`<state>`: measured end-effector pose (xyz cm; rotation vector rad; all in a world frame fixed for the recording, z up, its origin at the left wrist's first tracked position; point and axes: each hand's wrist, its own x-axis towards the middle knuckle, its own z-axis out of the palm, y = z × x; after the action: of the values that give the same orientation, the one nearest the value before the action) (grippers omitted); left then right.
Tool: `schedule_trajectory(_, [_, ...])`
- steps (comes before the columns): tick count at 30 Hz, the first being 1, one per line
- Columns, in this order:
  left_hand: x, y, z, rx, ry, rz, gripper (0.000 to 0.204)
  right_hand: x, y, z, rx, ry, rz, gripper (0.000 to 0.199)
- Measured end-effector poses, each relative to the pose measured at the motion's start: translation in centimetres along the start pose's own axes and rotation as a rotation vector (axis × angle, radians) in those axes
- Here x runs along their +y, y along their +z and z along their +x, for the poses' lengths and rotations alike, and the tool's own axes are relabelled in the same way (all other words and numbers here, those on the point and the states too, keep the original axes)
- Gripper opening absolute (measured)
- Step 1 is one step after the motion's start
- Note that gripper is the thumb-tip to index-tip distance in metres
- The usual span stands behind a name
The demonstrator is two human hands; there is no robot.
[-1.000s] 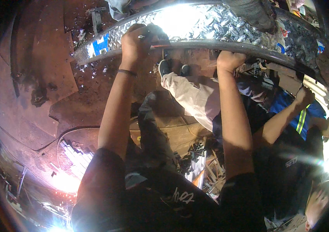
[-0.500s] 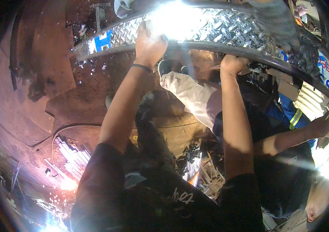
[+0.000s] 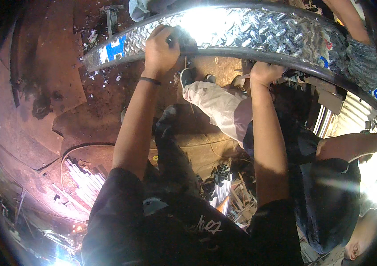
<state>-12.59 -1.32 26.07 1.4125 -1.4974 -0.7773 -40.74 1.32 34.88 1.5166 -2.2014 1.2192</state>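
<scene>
A long metal panel (image 3: 250, 29) with a raised tread pattern and dark pipe edges spans the top of the view. My left hand (image 3: 161, 49) is at its near edge, left of the bright glare. Its fingers are closed round a dark object (image 3: 185, 42), whose kind I cannot make out. Farther right, my right hand (image 3: 266, 73) wraps round the near pipe edge (image 3: 286, 60) with its fingers mostly hidden. Another person's hand in a grey knit glove (image 3: 365, 66) rests at the panel's right part.
Close on my right, a person in a dark shirt (image 3: 326, 204) and light trousers (image 3: 217, 106) reaches toward the right edge. Metal bars (image 3: 82, 179) lie at the lower left on the rusty floor (image 3: 33, 88). Square tubes (image 3: 224, 188) and scraps lie below. A cable (image 3: 86, 145) crosses the floor.
My left hand has shifted a little left along the panel; my right hand has barely moved. The grey glove has moved right and down. The neighbour's hand has moved to the right edge.
</scene>
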Motion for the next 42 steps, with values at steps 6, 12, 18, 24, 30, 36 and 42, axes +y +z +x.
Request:
schedule_trajectory(6, [1.8,1.4,0.0,-0.040,-0.088,0.152,0.047,0.4,0.0,-0.2,-0.022,0.007,-0.008,0.029])
schedule_trajectory(12, [0.1,2.1,-0.3,0.223,-0.081,-0.086,0.014,-0.1,-0.3,0.1,-0.048,0.014,-0.042,0.026])
schedule_trajectory(18, [-0.5,-1.3,0.9,-0.032,0.016,-0.121,0.034,1.2,-0.4,0.0,-0.113,0.028,-0.064,0.031])
schedule_trajectory(24, [-0.5,-1.3,1.6,-0.075,0.039,-0.052,0.029,1.0,0.0,0.1,-0.019,-0.064,-0.051,0.032])
schedule_trajectory(30, [1.8,2.8,-0.1,0.244,-0.142,-0.049,0.023,2.6,0.2,0.0,-0.016,-0.035,-0.067,0.030])
schedule_trajectory(36, [0.9,4.0,-1.1,0.407,-0.244,-0.173,0.022,0.9,-0.1,0.2,-0.029,-0.163,-0.069,0.023])
schedule_trajectory(42, [-0.4,0.6,0.1,0.149,-0.112,-0.160,0.029,0.6,-0.1,0.1,-0.009,-0.045,-0.170,0.026])
